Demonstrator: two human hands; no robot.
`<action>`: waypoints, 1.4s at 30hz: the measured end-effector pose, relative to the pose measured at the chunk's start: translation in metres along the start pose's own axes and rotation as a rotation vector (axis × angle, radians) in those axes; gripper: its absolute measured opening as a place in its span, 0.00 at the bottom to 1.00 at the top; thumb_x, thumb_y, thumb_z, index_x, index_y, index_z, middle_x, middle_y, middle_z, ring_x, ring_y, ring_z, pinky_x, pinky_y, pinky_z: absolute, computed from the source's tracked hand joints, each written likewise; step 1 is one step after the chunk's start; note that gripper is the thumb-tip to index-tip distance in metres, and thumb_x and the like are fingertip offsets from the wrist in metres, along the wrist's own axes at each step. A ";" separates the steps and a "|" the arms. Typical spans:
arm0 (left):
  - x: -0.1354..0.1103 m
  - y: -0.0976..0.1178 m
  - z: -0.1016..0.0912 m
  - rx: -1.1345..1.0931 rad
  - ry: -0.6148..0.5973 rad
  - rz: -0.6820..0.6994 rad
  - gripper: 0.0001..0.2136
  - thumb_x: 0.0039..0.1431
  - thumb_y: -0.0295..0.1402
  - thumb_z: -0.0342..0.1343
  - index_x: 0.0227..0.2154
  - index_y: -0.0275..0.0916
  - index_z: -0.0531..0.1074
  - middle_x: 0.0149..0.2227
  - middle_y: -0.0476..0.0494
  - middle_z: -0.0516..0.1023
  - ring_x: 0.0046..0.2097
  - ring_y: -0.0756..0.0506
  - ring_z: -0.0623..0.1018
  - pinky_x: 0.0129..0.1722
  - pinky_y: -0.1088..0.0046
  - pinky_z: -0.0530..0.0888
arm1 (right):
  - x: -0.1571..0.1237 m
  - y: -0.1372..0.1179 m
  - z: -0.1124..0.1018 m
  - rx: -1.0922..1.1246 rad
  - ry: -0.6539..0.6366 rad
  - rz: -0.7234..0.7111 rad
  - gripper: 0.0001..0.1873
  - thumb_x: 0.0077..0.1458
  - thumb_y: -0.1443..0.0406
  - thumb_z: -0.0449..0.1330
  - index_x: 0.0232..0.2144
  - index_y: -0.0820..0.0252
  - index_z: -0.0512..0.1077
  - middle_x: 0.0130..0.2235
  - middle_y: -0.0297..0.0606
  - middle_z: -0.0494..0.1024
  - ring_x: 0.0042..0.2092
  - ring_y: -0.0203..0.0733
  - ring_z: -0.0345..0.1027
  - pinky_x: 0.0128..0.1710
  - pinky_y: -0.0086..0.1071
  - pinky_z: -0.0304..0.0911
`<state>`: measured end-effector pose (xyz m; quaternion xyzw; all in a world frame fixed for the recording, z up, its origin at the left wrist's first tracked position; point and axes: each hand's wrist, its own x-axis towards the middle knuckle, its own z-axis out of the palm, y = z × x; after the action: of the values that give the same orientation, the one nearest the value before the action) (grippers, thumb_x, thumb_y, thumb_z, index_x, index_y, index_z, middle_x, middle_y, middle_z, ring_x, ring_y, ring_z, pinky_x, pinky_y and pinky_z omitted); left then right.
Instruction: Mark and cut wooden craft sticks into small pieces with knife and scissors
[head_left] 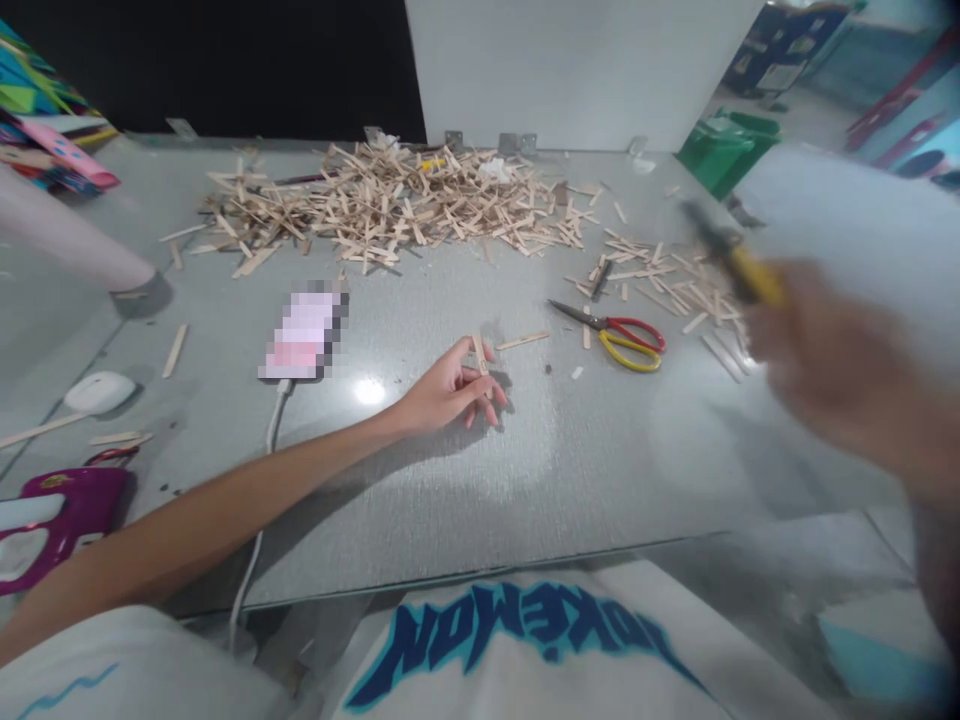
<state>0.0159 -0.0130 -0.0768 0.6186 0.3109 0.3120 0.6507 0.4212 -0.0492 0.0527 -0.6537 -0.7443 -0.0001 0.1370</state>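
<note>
- Fingers (pixel 480 385) of your left hand (pixel 450 392) curl narrow around a small wooden stick (pixel 479 353), pinning it to the table (pixel 525 470), just left of the scissors (pixel 626 338).
- Right hand (pixel 825 375), right of the scissors, grips a yellow-handled tool (pixel 739 262), closed around it.
- Looks like holding-and-working step; next calls for bringing tool to stick steadily.
- Motion blur hides the tool's tip and what kind it is.

Left hand (pixel 454 388) curled, right hand (pixel 825 370) raised

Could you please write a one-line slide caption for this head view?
Left hand holds a wooden stick on the table; blurred right hand grips a yellow-handled tool near scissors.
</note>
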 end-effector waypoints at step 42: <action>-0.010 0.114 0.023 0.363 0.314 0.280 0.11 0.75 0.41 0.58 0.49 0.39 0.76 0.38 0.44 0.83 0.27 0.52 0.73 0.24 0.76 0.69 | 0.006 -0.108 0.111 1.429 -0.324 -0.203 0.39 0.58 0.28 0.58 0.43 0.56 0.73 0.41 0.38 0.71 0.33 0.40 0.65 0.44 0.43 0.77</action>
<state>0.0259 -0.0304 0.0378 0.7060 0.3704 0.4302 0.4235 0.2923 -0.0391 -0.0338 -0.3249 -0.6306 0.5684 0.4169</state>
